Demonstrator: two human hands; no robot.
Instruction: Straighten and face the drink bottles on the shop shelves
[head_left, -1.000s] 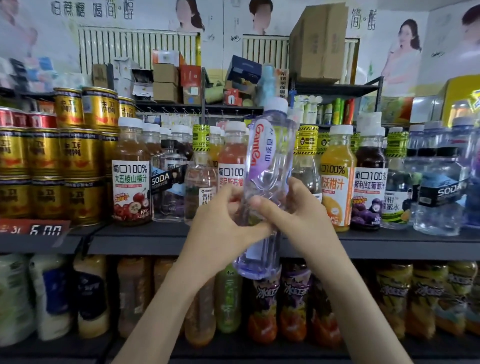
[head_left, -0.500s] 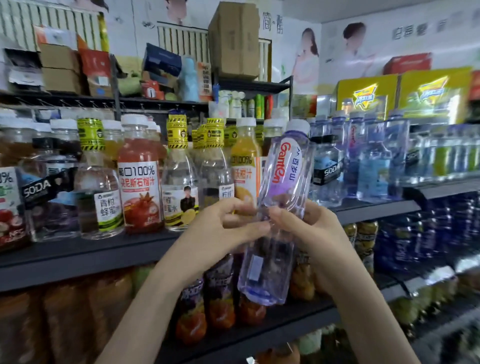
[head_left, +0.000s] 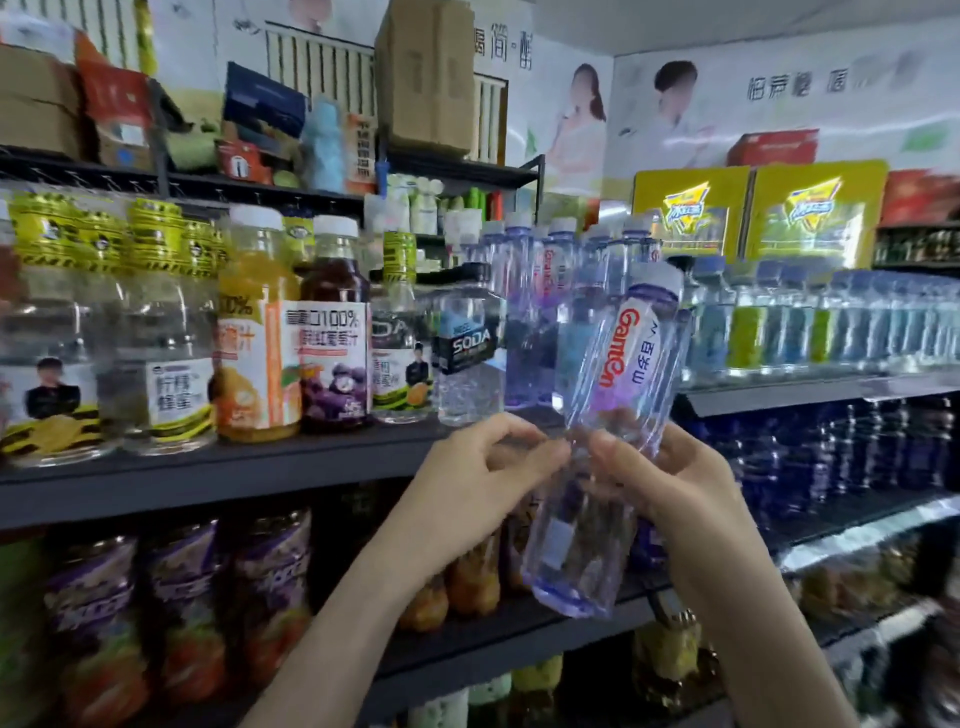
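Note:
A clear Ganten water bottle with a white cap and a purple-white label is held in the air in front of the shelf, tilted with its cap to the right. My left hand pinches its middle from the left. My right hand grips the same part from the right. Behind it, a group of matching Ganten bottles stands on the dark shelf. Left of them stand a SODA bottle, a grape juice bottle and an orange juice bottle.
Rows of blue and green water bottles fill the shelf to the right. Yellow boxes stand above them. Cardboard cartons sit on the top shelf. Juice bottles line the lower shelf on the left, dark blue bottles on the right.
My view has swung to the right along the shelf. Both hands have carried the Ganten bottle rightwards, from the juice bottles to the group of matching bottles, and it now tilts more to the right.

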